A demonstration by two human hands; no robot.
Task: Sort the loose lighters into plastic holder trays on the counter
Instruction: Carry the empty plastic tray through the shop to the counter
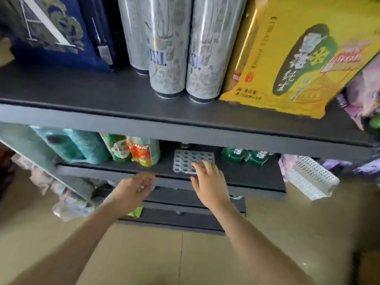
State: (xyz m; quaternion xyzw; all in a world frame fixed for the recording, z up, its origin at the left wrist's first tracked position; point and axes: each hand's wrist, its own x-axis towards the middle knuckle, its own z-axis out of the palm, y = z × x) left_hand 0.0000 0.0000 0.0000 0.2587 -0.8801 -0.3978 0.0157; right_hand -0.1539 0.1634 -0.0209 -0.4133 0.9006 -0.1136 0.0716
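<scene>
Head view shows me a dark grey metal shelving unit filling the frame, and I work down from its biggest goods: a yellow rectangular carton on the upper shelf carries Chinese characters on a dark green oval, which I cannot make out reliably, and beside it stand two silver printed cylinders whose lettering reads "S.L" so far as I can tell. Lower down sit a teal wrapped roll, green and orange snack bags and small green boxes, all too blurred to read. The task's thing that I can see is the white plastic honeycomb holder tray, lying flat on the lower shelf with its long side running left to right. It lies straight ahead of my right hand, whose spread, nearly straight fingers overlap its near right corner; they seem to touch it but grasp nothing yet. My left hand hangs loosely released to the left, by the shelf edge and clearly farther from the tray, so I judge the right hand should draw the tray towards me. I see no loose lighters here.
</scene>
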